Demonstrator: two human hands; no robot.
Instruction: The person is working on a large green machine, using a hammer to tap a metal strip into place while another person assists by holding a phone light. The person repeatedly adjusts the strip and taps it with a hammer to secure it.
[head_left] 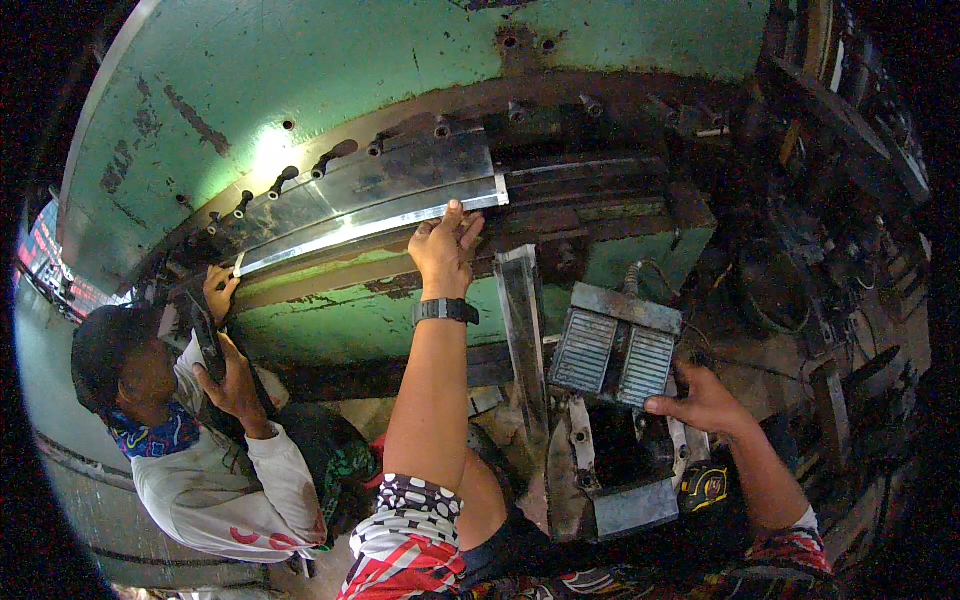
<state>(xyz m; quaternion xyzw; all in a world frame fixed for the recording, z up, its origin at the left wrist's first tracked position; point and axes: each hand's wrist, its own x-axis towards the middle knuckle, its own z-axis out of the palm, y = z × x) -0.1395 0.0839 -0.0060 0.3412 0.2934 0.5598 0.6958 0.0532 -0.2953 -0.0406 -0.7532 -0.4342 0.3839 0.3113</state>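
Bright steel catches the light where the left hand (pixel 445 250) reaches up: its fingers are loosely spread and the fingertips (pixel 456 212) press against the lower edge of a long polished metal strip (pixel 370 215) that runs slantwise along the green machine body (pixel 300 70). The hand grips nothing; it only touches the strip near its right end. A dark wristwatch (pixel 446 310) sits on that forearm. The right hand (pixel 700 400) lies low and to the right, fingers half curled, its fingertips resting on the lower right corner of a grey ribbed foot pedal (pixel 615 350) with two treads; it does not close around anything.

At the strip's far left end a co-worker (pixel 190 430) in a pale long-sleeved shirt touches the strip with one raised hand (pixel 220 290) and holds a dark tool with the other.

The machine's green paint is chipped and rusty, with a row of bolt holes above the strip. Below it stands a narrow upright metal bar (pixel 525 330) just left of the pedal. A yellow and black tape measure (pixel 705 488) lies beside a grey metal bracket (pixel 630 500) near the right forearm. The right side is dark, greasy and cluttered with machine parts too dim to tell apart.
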